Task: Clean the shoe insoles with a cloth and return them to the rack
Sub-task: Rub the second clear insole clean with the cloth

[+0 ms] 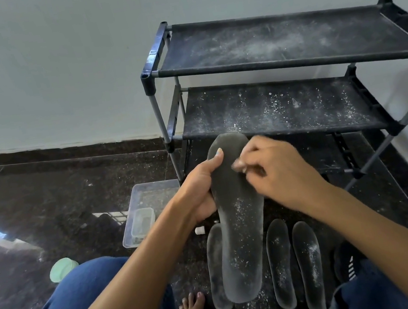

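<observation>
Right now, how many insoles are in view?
4: one held insole in the left hand, one floor insole partly behind it, two more lying rightward. Others may be hidden.

Both forearms reaching forward and inward from the lower corners, bare. Left hand curled in a grip, thumb stretched up flat, fingers wrapped behind and hidden. Right hand palm down, knuckles up, fingers bent and bunched at the tips, blurred. Hands near each other, not touching.
</observation>
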A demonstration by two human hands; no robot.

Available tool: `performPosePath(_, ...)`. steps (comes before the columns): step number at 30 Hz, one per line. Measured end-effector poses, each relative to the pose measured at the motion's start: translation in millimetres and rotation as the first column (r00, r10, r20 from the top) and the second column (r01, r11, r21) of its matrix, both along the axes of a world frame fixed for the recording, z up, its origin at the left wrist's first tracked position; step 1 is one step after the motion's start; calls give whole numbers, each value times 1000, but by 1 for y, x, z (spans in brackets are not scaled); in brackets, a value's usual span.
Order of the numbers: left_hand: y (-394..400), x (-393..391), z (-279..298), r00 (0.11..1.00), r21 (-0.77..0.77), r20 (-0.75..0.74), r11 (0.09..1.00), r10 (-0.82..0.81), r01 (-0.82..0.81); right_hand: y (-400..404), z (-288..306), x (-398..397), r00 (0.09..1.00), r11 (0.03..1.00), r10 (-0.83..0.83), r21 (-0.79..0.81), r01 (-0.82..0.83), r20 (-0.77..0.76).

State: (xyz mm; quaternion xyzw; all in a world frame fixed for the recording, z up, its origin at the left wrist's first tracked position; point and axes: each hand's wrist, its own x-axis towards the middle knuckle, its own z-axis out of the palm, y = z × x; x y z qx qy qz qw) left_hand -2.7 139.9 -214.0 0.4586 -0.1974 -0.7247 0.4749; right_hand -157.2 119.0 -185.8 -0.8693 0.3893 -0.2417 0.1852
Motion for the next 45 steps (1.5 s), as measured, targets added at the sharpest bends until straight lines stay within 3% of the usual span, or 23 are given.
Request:
performPosePath(2, 1, 2, 1, 1000, 2, -26, 1000, -2, 3, 9, 0, 1, 988, 986, 124, 128, -111, -93)
performPosePath(4, 1, 4, 3, 998, -19, -59, 1000, -14, 13, 17, 3, 1, 987, 970, 155, 194, -147, -28)
performPosePath(7, -1, 4, 1, 1000, -24, -14, 1000, -2, 2, 10, 1, 1, 992, 998, 33, 49, -40, 120)
performPosePath(12, -3, 5, 0, 1000, -41, 11, 999, -10, 11, 11, -9, 5, 999, 999, 46, 23, -47, 27)
performPosePath(17, -1, 3, -2, 997, -89, -61, 995, -49, 43, 3, -7, 5, 988, 992, -68, -94, 81, 136)
performPosePath(19, 0, 1, -3, 997, -71, -43, 996, -65, 62, 2, -8, 5, 988, 995, -64, -63, 73, 139)
performPosePath(24, -1, 4, -6, 996, -35, -59, 998, -63, 61, 13, -7, 7, 988, 976, 146, 155, -151, 41)
performPosePath(26, -1, 4, -9, 995, -37, -67, 997, -73, 70, 15, -4, 5, 983, 955, 156, 242, -174, 91)
performPosePath(31, -6, 1, -13, 993, -66, -15, 991, -115, 114, 9, -6, 12, 966, 1000, -5, 3, 5, 260)
performPosePath(37, -7, 6, -11, 995, -19, -51, 997, -81, 80, 25, -18, 23, 987, 992, 129, -3, -129, 93)
performPosePath(40, -6, 7, -14, 997, -3, -46, 998, -64, 64, 27, -15, 23, 986, 983, 165, 79, -166, 19)
performPosePath(42, -5, 7, -16, 998, 4, -19, 998, -57, 57, 23, -10, 18, 991, 980, 134, 145, -137, 29)
performPosePath(45, -6, 4, -15, 995, 0, 29, 996, -92, 92, 16, -6, 17, 982, 993, -29, 119, 7, 185)
